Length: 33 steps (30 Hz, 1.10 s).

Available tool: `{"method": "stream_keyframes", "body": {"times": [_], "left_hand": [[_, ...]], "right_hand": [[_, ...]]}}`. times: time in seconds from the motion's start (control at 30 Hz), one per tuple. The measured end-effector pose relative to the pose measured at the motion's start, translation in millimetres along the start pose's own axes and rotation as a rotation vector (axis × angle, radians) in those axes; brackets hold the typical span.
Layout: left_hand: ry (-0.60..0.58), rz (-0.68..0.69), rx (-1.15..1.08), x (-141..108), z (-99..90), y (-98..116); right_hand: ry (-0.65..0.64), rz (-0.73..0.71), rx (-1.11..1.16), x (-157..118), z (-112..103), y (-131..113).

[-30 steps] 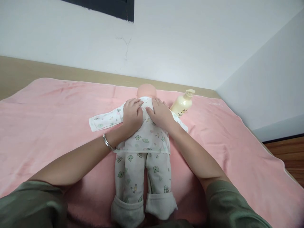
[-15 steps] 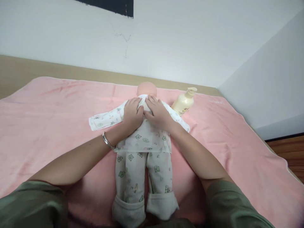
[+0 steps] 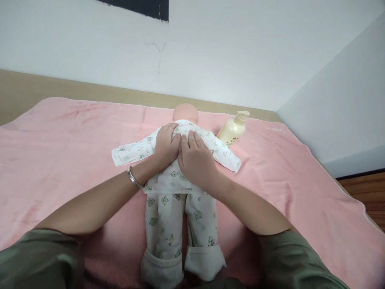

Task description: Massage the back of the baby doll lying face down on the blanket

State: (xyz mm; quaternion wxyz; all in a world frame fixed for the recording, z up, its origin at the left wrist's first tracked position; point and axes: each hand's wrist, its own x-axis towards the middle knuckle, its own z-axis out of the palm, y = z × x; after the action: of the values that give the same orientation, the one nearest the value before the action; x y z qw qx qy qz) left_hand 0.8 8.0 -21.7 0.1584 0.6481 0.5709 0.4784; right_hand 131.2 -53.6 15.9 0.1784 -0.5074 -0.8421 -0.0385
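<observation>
A baby doll (image 3: 185,112) lies on a pink blanket (image 3: 75,168), the back of its bald head toward the wall and no face showing. It wears a white patterned top (image 3: 164,180) with both sleeves stretched out sideways, and matching trousers (image 3: 170,224) with thick turned-up cuffs. My left hand (image 3: 167,145) rests open on the left part of the doll's upper back. Flat on the middle and right of the back lies my right hand (image 3: 198,160), its fingers straight and close together. The hands are almost touching at the thumbs.
A cream pump bottle (image 3: 233,129) stands on the blanket beyond the doll's right sleeve. Behind the blanket runs a wooden edge (image 3: 120,90) along a white wall (image 3: 210,52). A silver bracelet (image 3: 134,178) circles my left wrist.
My right hand has slid down the doll's back toward me, uncovering the upper back near the collar. My left hand has stayed almost in place.
</observation>
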Motion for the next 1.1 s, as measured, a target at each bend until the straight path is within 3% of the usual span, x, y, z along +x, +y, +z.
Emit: {"method": "stream_keyframes", "body": {"times": [0.1, 0.23, 0.3, 0.47, 0.57, 0.7, 0.8, 0.9, 1.0, 1.1], "left_hand": [[-0.027, 0.042, 0.030, 1, -0.1, 0], [0.004, 0.080, 0.042, -2, 0.5, 1], [0.019, 0.085, 0.024, -4, 1.1, 0], [0.076, 0.052, -0.043, -8, 0.5, 0], [0.096, 0.036, -0.077, -7, -1.0, 0], [0.061, 0.068, -0.028, -4, -0.1, 1], [0.008, 0.056, 0.108, -11, 3.8, 7], [-0.046, 0.129, 0.265, -23, 7.0, 17], [-0.104, 0.186, 0.372, -23, 3.3, 23], [-0.235, 0.143, 0.374, -1, -7.4, 22]], "right_hand": [[-0.062, -0.032, 0.129, 17, 6, 17], [-0.073, 0.114, 0.232, 47, 15, 51], [-0.058, 0.173, 0.227, 50, 16, 56], [-0.005, 0.213, 0.077, 23, 11, 23], [0.024, 0.095, 0.027, 11, 8, 4], [-0.054, -0.024, 0.137, 24, 9, 21], [-0.056, 0.122, 0.207, 44, 12, 48], [-0.038, 0.242, 0.198, 53, 13, 61], [-0.022, 0.228, 0.130, 47, 12, 53], [0.032, 0.117, 0.029, 29, 11, 33]]}}
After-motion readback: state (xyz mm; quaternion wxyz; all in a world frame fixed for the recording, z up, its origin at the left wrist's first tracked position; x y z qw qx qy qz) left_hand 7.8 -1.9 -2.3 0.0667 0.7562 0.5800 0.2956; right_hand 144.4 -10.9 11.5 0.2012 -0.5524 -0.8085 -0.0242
